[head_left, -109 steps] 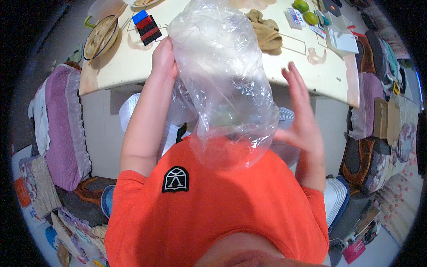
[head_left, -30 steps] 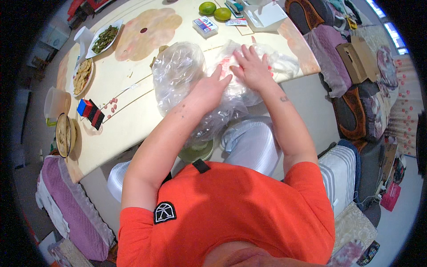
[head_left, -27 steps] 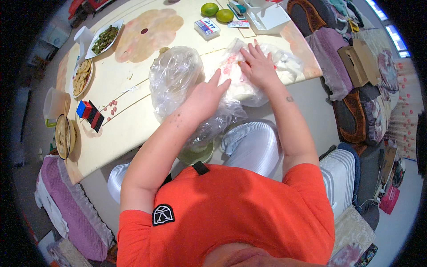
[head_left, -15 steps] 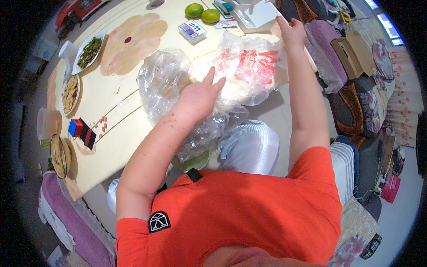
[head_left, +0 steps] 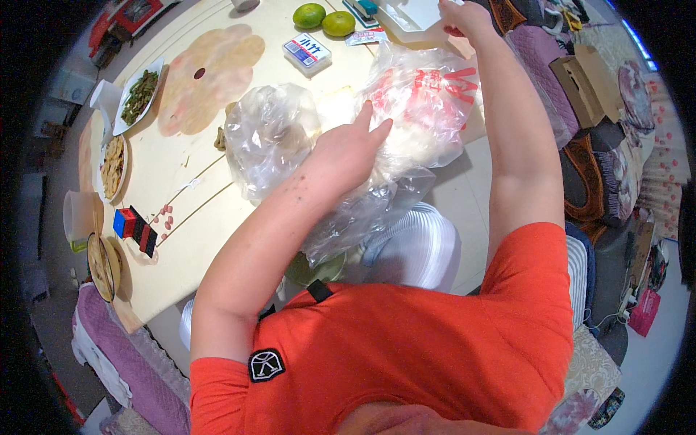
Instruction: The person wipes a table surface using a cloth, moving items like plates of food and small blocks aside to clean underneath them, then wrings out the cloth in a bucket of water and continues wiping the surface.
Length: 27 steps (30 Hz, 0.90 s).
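My left hand (head_left: pixel 351 156) lies over two clear plastic bags, its index finger and thumb stretched out and apart. Under its fingertips is a bag with red print (head_left: pixel 424 105), which has something whitish inside. A crumpled clear bag (head_left: pixel 268 141) lies to the left of the wrist. Loose clear plastic (head_left: pixel 355 225) hangs over the table edge below the hand. My right hand (head_left: pixel 471 20) is at the far side, its fingers curled over the right end of a white tray (head_left: pixel 409 22). The finger tips are partly hidden.
Two green fruits (head_left: pixel 322 20), a stapler (head_left: pixel 360 11) and a small clear plastic box (head_left: pixel 307 54) sit at the back. On the left are a plate of green vegetables (head_left: pixel 139 98), another dish (head_left: pixel 114 168), a bowl (head_left: pixel 104 267) and a red-blue-black block (head_left: pixel 135 230).
My right hand has moved up and left, its fingers curling from spread to closed at the tray. My left hand has shifted slightly to the right over the bags.
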Each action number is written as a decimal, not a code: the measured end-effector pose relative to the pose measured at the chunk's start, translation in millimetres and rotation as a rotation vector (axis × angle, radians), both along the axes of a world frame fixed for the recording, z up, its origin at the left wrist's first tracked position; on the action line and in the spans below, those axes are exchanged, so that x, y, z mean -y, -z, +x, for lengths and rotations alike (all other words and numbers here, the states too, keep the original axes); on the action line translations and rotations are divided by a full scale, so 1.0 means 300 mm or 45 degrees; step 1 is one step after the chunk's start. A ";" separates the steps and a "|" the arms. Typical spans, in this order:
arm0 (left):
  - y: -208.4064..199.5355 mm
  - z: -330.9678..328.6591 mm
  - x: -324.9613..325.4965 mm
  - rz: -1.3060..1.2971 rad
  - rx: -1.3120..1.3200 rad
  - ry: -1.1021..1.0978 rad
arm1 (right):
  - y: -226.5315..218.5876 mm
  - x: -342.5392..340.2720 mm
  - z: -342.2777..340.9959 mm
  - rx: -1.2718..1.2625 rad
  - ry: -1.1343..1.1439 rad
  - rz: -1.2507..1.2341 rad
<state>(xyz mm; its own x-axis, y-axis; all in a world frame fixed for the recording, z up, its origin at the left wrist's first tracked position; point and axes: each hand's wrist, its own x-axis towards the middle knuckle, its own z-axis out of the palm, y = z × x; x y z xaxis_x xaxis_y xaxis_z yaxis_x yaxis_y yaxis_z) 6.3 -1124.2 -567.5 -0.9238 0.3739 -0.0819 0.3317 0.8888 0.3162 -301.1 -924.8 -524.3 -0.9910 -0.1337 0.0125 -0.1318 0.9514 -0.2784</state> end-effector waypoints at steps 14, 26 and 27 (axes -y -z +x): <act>0.063 -0.287 -0.156 -0.021 0.011 -0.115 | 0.111 -0.115 -0.017 -0.015 0.008 -0.435; -0.210 0.183 0.089 0.627 -0.463 -0.257 | -0.019 -0.036 0.878 -0.419 -0.340 -1.707; -0.228 0.217 0.124 0.628 -0.505 -0.331 | -0.053 -0.015 0.980 -0.465 -0.425 -1.743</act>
